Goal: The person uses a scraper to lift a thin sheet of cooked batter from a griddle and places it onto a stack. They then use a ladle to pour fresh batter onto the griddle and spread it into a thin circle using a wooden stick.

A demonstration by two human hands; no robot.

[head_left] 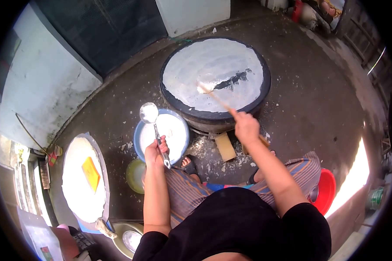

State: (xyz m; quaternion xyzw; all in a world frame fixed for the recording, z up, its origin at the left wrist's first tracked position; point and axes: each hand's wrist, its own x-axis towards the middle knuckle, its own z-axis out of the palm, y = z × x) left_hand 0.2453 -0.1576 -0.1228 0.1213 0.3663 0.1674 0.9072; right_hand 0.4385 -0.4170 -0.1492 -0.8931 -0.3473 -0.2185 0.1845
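Note:
A metal ladle (149, 113) is in my left hand (156, 152), its bowl over the left rim of a blue basin (181, 123) of white liquid. My right hand (247, 128) is closed on the handle of a wooden spreader (221, 101). The far end of the spreader touches a small white mound of batter (208, 86) on the large round griddle (265, 85). A thin white layer covers most of the griddle, with a dark bare streak right of the mound.
On the left, a round stack of white sheets (76, 174) carries an orange piece (91, 174). A green bowl (136, 175) stands below the basin, a red basin (326, 191) by my right knee. Yellow blocks (225, 147) lie under the griddle's front edge.

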